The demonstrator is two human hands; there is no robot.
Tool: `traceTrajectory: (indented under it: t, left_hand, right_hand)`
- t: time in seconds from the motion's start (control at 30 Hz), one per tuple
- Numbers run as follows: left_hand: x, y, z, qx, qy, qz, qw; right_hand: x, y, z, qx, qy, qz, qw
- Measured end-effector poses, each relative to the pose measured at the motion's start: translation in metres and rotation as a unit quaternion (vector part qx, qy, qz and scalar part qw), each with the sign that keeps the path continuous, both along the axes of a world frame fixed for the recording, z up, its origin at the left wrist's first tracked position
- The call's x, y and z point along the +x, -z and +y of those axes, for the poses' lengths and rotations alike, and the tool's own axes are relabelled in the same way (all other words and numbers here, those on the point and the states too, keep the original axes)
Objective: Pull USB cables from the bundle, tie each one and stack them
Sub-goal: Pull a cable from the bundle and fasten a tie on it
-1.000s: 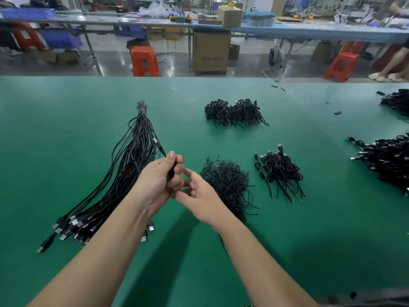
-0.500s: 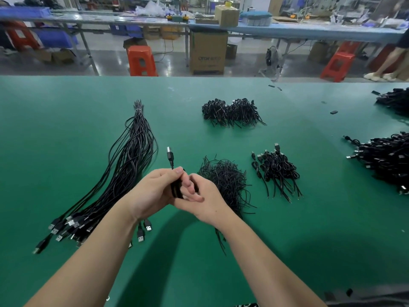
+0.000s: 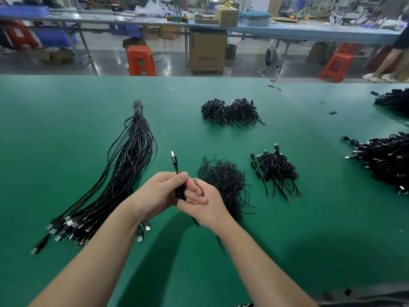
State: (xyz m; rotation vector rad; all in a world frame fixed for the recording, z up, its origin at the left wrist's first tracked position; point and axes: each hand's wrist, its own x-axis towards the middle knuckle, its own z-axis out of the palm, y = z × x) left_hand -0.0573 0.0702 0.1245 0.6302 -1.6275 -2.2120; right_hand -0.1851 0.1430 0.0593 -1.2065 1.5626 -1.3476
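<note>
A long bundle of black USB cables [image 3: 124,173] lies on the green table [image 3: 66,129] at the left, plugs fanned out toward me. My left hand [image 3: 159,193] and my right hand [image 3: 203,202] meet over the table's middle, both closed around one folded black USB cable [image 3: 174,161] whose plug sticks up above my left thumb. A small stack of tied cables [image 3: 276,171] lies to the right of my hands. A loose heap of thin black ties [image 3: 223,180] sits just behind my right hand.
Another heap of tied cables [image 3: 230,113] lies farther back. Larger piles of cables [image 3: 387,160] lie at the right edge and far right corner [image 3: 394,100]. Beyond the table are orange stools [image 3: 140,60], a cardboard box [image 3: 208,52] and a person's legs [image 3: 385,63].
My hands have drawn closer to me and closed together on the cable. Its plug, first hidden by my left hand, now stands up above my thumb.
</note>
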Motion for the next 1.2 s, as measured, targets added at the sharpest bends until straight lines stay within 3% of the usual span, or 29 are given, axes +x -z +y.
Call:
traceTrajectory:
  t: [0.33,0.57,0.8,0.93,1.07,1.2]
  left_hand:
    - [-0.002,-0.019,-0.003,-0.017,0.069,-0.022,0.997]
    - [0.009,-0.017,-0.008,0.005,0.108,-0.004,0.994]
    - [0.012,-0.02,-0.009,-0.042,0.072,-0.046,0.995]
    - [0.005,-0.02,0.0,-0.038,-0.005,-0.048,0.998]
    - [-0.009,-0.018,0.012,-0.142,-0.116,-0.092,0.979]
    - [-0.02,-0.01,0.028,-0.353,-0.236,-0.18,0.887]
  right_hand:
    - [0.0,-0.003,0.004,-0.024,0.02,0.016,0.999]
    - [0.003,-0.007,0.006,-0.027,-0.023,-0.016,0.999]
    - [0.005,-0.007,0.009,-0.02,-0.03,-0.042,0.998]
    - [0.009,-0.007,0.005,-0.027,0.01,-0.036,0.999]
    - [0.007,-0.013,0.001,-0.031,0.039,0.012,0.999]
    - [-0.001,-0.023,-0.003,-0.052,0.049,0.123,0.99]
